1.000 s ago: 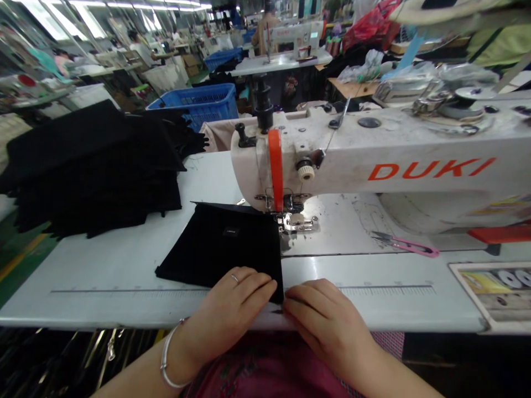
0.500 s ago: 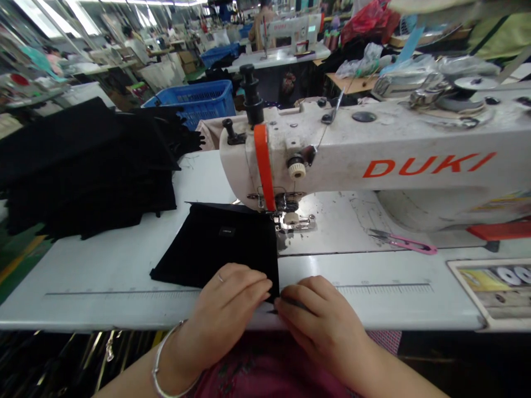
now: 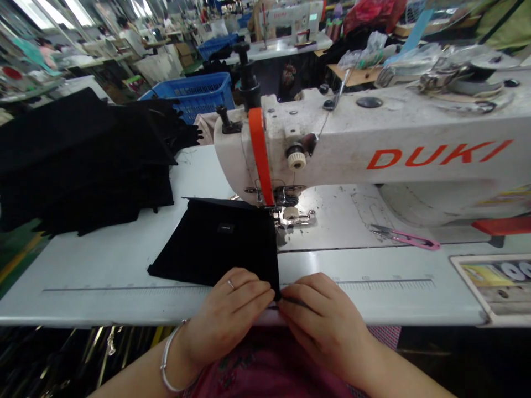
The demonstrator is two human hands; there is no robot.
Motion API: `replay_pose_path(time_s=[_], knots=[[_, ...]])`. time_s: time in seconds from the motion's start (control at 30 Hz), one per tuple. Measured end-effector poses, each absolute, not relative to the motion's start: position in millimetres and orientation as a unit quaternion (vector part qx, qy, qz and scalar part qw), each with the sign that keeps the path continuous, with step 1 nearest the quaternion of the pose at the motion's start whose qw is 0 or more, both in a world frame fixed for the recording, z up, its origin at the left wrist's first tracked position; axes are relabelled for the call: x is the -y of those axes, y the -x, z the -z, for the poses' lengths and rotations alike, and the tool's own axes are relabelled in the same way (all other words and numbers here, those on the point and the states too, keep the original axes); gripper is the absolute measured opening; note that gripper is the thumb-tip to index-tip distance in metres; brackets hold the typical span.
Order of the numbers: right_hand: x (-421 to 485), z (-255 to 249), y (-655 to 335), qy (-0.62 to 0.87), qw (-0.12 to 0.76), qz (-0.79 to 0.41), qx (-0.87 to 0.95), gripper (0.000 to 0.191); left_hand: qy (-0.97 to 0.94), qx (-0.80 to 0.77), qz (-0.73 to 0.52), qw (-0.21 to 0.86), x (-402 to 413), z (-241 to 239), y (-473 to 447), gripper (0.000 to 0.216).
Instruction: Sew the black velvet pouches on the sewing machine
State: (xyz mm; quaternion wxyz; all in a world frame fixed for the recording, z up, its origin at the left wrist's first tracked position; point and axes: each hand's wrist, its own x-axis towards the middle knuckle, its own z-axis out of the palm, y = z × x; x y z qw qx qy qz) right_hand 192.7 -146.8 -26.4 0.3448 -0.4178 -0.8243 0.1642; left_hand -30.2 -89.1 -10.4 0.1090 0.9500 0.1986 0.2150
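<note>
A black fabric piece (image 3: 207,246) with a small dark label (image 3: 225,228) lies flat on the white table. Its far right edge reaches under the presser foot of the sewing machine (image 3: 332,143). My left hand (image 3: 236,315) is closed at the fabric's near right corner, fingers together on its near edge. My right hand (image 3: 323,315) pinches that same corner from the right, its fingertips meeting those of the left hand. Fingers hide the very corner of the cloth.
Pink-handled thread snips (image 3: 410,239) lie right of the needle area. A pile of black fabric pieces (image 3: 83,160) covers the table's left side. Behind it stands a blue plastic basket (image 3: 194,94). A printed ruler (image 3: 385,284) runs along the front edge.
The left hand's fingertips have slid slightly right along the fabric edge, closer to the right hand. The whole view has shifted a little; the fabric stays under the presser foot.
</note>
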Motion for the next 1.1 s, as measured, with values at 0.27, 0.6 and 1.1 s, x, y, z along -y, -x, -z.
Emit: replay_pose_path(time_s=[0.27, 0.6, 1.1], knots=[[145, 25, -193, 0.429, 0.36, -0.171, 0.811, 0.022, -0.943, -0.198, -0.223, 0.145, 88, 9, 27, 0.023], [133, 17, -201, 0.367, 0.317, -0.115, 0.867, 0.027, -0.94, -0.18, -0.224, 0.182, 76, 1, 28, 0.022], [84, 2, -210, 0.39, 0.267, -0.155, 0.867, 0.022, -0.959, -0.171, -0.174, 0.143, 32, 13, 27, 0.024]])
